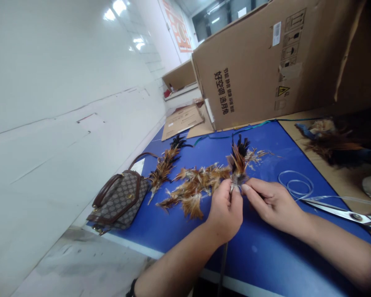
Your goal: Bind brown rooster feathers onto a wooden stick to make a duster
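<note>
Near the middle of the blue table, my left hand (pixel 226 208) is closed around the base of a feather bundle (pixel 238 159), brown and black, its tips pointing up and away from me. From the right, my right hand (pixel 270 202) pinches at the same base with thumb and forefinger; whether a thread or a small feather sits between them is too small to tell. Just left of my hands lies a loose pile of golden-brown feathers (pixel 194 183). Farther left is a finished-looking strip of brown and black feathers (pixel 164 167). Pale feather scraps (pixel 255 156) lie behind the bundle.
A patterned handbag (pixel 123 202) stands at the left table edge by the white wall. Scissors (pixel 343 212) and a coil of clear cord (pixel 297 183) lie right. A large cardboard box (pixel 250 78) rises behind, with dark feathers (pixel 334 140) at the far right.
</note>
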Action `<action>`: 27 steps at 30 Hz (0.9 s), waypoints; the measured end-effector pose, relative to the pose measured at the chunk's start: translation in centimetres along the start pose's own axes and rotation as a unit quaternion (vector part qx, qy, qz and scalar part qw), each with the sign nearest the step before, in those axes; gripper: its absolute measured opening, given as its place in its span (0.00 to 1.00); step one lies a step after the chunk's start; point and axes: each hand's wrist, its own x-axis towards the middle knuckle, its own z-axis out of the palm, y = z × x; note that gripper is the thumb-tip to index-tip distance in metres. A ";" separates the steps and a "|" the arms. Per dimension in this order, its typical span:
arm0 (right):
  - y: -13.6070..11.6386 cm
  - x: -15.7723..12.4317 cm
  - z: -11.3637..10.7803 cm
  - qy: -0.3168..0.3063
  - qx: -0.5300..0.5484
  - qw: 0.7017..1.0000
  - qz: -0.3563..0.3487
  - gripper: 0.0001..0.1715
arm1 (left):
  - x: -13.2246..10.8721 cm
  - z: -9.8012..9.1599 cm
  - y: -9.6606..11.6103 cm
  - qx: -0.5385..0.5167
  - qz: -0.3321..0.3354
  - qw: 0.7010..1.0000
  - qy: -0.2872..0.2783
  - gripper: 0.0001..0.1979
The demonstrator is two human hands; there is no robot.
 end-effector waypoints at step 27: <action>-1.7 0.6 -3.9 0.009 0.036 0.999 0.023 0.19 | 3.7 -2.6 8.8 -0.041 -0.025 0.979 -0.197 0.04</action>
